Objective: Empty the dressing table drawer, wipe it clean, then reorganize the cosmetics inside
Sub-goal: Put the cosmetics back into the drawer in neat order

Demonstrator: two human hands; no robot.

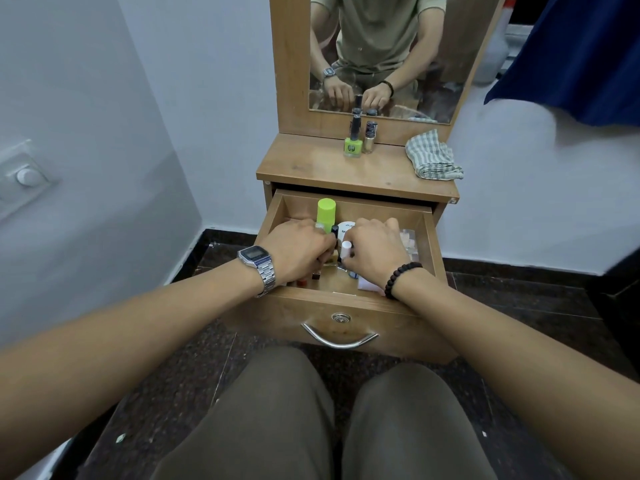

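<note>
Reaching into the open drawer [428, 237], both hands work among the cosmetics: left hand [298, 249] fingers curl on small bottles; right hand [375, 252] pinches a white-capped bottle [346, 249]. Checked cloth [432, 155] lies on the table [311, 168].

Soft, even indoor light, faint shadows, slight overall blur, and wide-angle bending at the edges.

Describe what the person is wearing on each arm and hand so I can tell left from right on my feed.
Both forearms are bare, with no sleeves reaching into the head view. The left hand has a silver metal-link digital watch with a rectangular dark face on its wrist. The right hand has a bracelet of dark round beads on its wrist. No gloves show, and no rings can be made out.
</note>
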